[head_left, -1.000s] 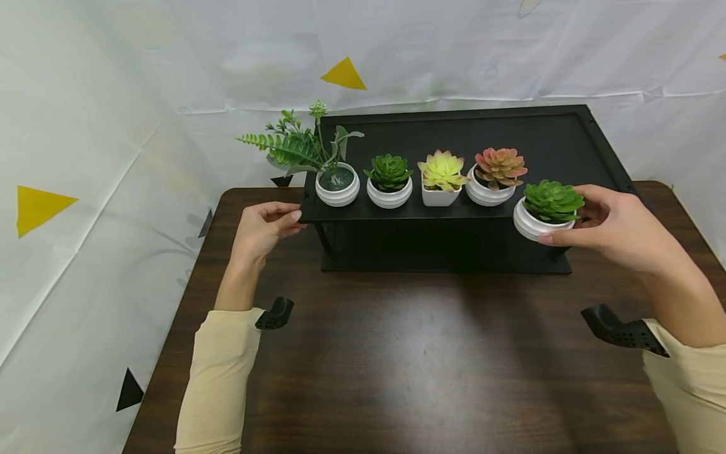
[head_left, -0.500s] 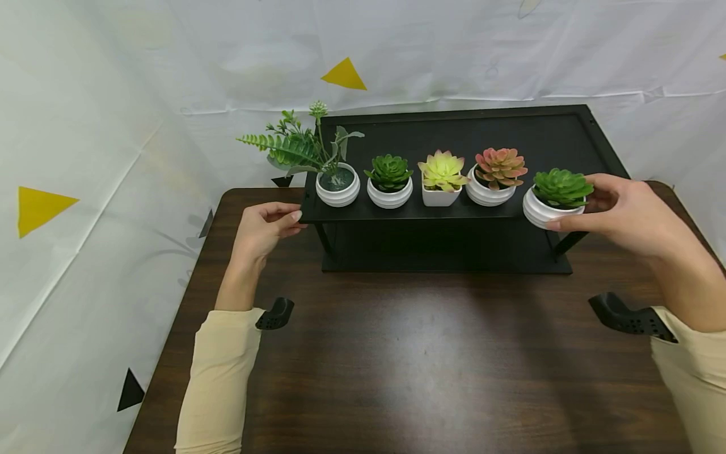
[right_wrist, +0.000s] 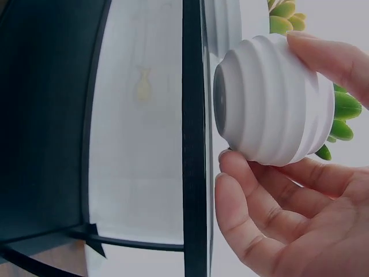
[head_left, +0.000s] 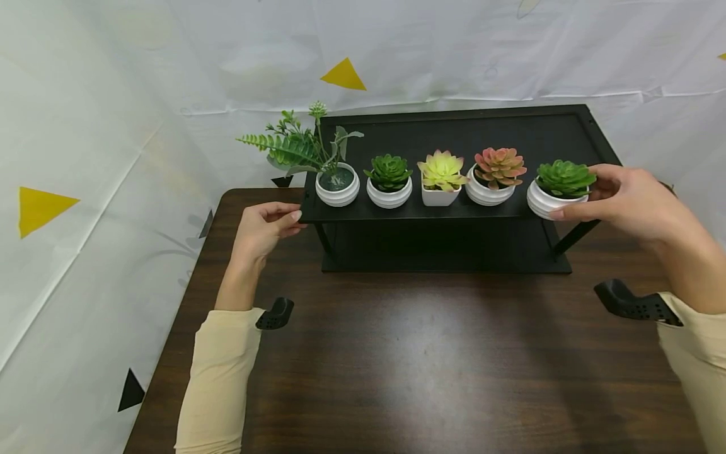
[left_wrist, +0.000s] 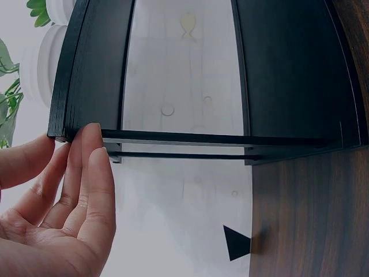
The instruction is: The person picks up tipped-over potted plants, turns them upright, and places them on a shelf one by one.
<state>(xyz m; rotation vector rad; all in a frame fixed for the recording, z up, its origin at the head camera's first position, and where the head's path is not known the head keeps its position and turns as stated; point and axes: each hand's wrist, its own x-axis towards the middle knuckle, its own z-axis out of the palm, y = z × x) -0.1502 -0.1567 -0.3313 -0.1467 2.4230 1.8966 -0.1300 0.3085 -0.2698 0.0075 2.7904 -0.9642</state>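
My right hand (head_left: 635, 200) holds a potted succulent (head_left: 558, 189), bright green in a ribbed white pot, over the front right corner of the black shelf (head_left: 454, 135). In the right wrist view, thumb and fingers grip the white pot (right_wrist: 268, 104), its dark base close to the shelf's top edge. With thumb and fingertips, my left hand (head_left: 258, 230) pinches the shelf's front left corner. Along the front edge stand a leafy fern arrangement (head_left: 337, 184), a dark green succulent (head_left: 389, 183), a yellow succulent (head_left: 442, 180) in a square pot and a reddish succulent (head_left: 495, 178).
The two-tier shelf stands on a dark brown wooden table (head_left: 397, 366), its lower board (head_left: 442, 249) under the top one. Behind it hangs a white sheet (head_left: 442, 50) with yellow and black triangles. Thin black legs (head_left: 575, 238) join the tiers.
My right hand has carried the bright green succulent back and slightly right, from in front of the shelf to over its front right corner. The left hand has stayed at its corner.
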